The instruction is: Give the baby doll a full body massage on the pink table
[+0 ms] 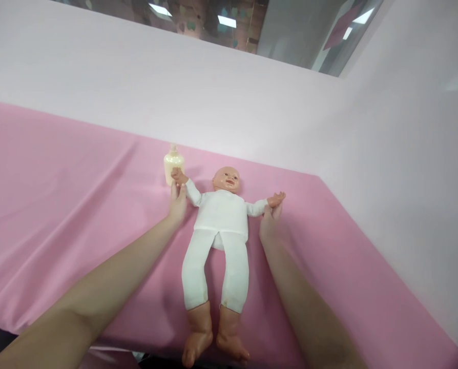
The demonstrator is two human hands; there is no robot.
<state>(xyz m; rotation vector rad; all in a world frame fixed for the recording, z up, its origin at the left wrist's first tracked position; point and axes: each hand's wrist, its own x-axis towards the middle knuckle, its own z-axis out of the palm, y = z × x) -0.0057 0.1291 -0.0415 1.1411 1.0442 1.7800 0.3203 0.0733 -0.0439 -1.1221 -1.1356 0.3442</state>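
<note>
A baby doll (222,212) with a white cloth body lies on its back, head away from me and arms spread to both sides. My left hand (178,204) grips the doll's arm at the wrist on the left, fingers closed around it. On the other side my right hand (269,221) holds the doll's other wrist, the thumb in front and some fingers hidden behind it. Just behind the doll's left-side hand stands a bottle (172,160) of pale yellow liquid with a pump-like top, partly covered by that hand.
A pink cloth (98,189) with folds on the left covers the table under the doll. White walls (213,97) rise along the far and right edges. A window (290,36) with light reflections is set above the far wall.
</note>
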